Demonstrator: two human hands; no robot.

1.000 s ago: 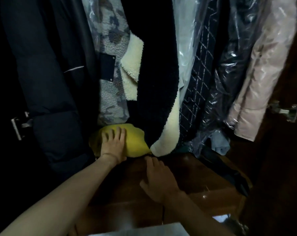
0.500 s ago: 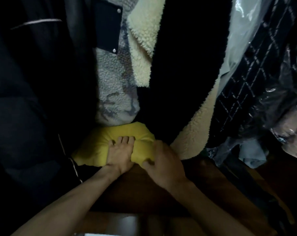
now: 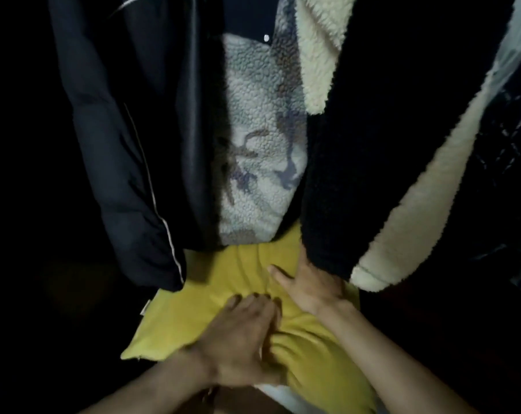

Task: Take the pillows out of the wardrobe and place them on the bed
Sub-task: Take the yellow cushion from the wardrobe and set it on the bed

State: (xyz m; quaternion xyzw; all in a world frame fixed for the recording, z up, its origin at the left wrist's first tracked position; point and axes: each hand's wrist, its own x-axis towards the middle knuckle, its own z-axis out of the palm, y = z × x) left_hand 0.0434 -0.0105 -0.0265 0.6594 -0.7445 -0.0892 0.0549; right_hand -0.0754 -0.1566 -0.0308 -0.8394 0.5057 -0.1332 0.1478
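A yellow pillow [image 3: 223, 285] lies at the bottom of the dark wardrobe, its far end under the hanging coats and its near end drawn out towards me. My left hand [image 3: 241, 339] bunches the pillow's fabric near its middle, fingers curled into a fold. My right hand [image 3: 310, 285] presses on the pillow's right side, thumb spread, its fingertips hidden under the hem of a dark fleece coat. Only this one pillow is visible.
Coats hang close above the pillow: a dark puffer jacket [image 3: 127, 144] at the left, a grey camouflage fleece [image 3: 259, 162] in the middle, a black fleece coat with cream lining [image 3: 372, 150] at the right. The wardrobe's sides are in darkness.
Both hands closed on the yellow pillow and pulled it out from under the coats towards me. The view has moved closer and lower into the wardrobe.
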